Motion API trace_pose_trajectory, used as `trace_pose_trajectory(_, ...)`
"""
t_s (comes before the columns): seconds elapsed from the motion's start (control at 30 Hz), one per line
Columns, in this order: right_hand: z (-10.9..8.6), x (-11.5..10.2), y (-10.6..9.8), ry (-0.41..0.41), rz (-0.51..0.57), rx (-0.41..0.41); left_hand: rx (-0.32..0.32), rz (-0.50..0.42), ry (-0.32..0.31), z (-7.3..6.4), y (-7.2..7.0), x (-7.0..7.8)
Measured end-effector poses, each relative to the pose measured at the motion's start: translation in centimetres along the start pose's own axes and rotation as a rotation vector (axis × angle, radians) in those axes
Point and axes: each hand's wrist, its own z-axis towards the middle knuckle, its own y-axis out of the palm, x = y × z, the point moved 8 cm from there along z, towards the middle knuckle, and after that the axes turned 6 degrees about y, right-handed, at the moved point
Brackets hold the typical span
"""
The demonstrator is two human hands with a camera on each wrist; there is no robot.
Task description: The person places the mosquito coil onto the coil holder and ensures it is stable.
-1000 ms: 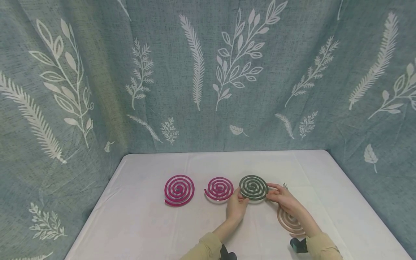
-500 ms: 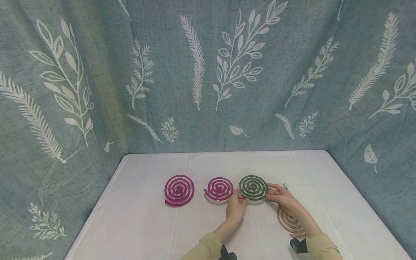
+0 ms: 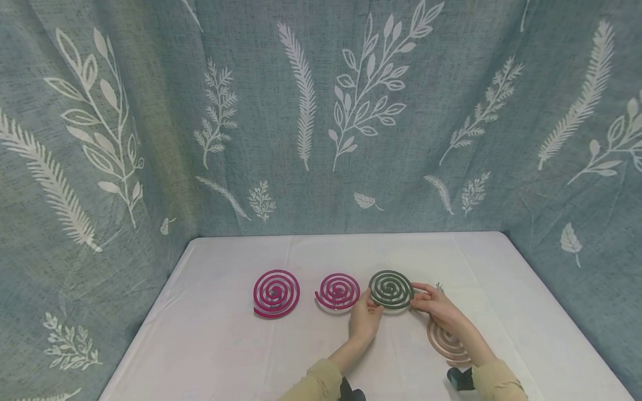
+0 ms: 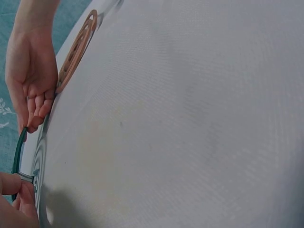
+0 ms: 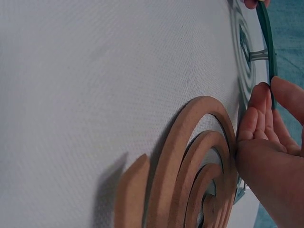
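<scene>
A green mosquito coil [image 3: 392,289] lies level above the table in the head view. My left hand [image 3: 365,321] pinches its near left edge, and on the right edge are the thumb and fingertips of my right hand [image 3: 441,307]. Seen edge-on in the right wrist view, the coil has a small metal stand [image 5: 259,55] under its middle. A brown mosquito coil [image 5: 180,161] rests on the cloth below my right wrist, partly covered by the forearm in the head view.
To the left are two magenta mosquito coils, one farther out [image 3: 276,293] and one beside my left hand [image 3: 338,291]. Another small metal stand [image 3: 439,287] shows just beyond my right hand. A patterned curtain [image 3: 321,122] encloses the white table [image 3: 210,334].
</scene>
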Motion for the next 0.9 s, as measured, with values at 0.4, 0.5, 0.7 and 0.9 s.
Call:
trace_pose_trajectory(0.4,0.14,0.17,0.03,0.004,0.009,0.004,0.009,-0.007,-0.013,-0.07,0.04,-0.2)
trace_pose_trajectory(0.5,0.14,0.16,0.03,0.005,0.006,0.003,0.003,-0.004,-0.015,-0.04,0.08,-0.24)
trace_pose_trajectory(0.7,0.14,0.01,0.07,-0.006,0.012,-0.013,-0.003,-0.012,-0.018,-0.06,0.12,-0.24)
trace_pose_trajectory(0.9,0.22,0.03,0.15,-0.011,0.019,-0.022,0.002,-0.008,-0.008,-0.15,0.06,-0.2)
